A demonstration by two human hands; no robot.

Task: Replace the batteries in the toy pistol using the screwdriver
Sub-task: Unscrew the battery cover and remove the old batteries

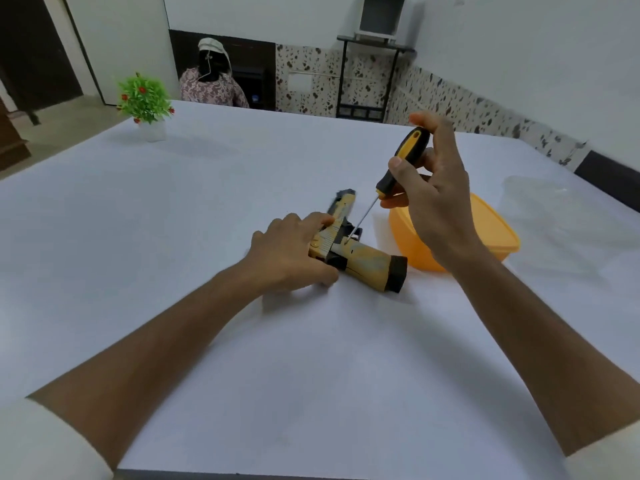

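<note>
My left hand [291, 251] pins the toy pistol [360, 252] flat; my right hand [436, 202] grips the screwdriver [403, 161], tip on the grip screw. Next, I judge: steady turning pressure.

A lived-in home room: a white table [173, 209] with a small potted plant [145, 102] at upper left, speckled wall tiles [450, 98] behind, a dark shelf stand [370, 77], another person [211, 81] seated beyond.

matt white table [207, 237], translucent plastic tub [491, 230]
</note>
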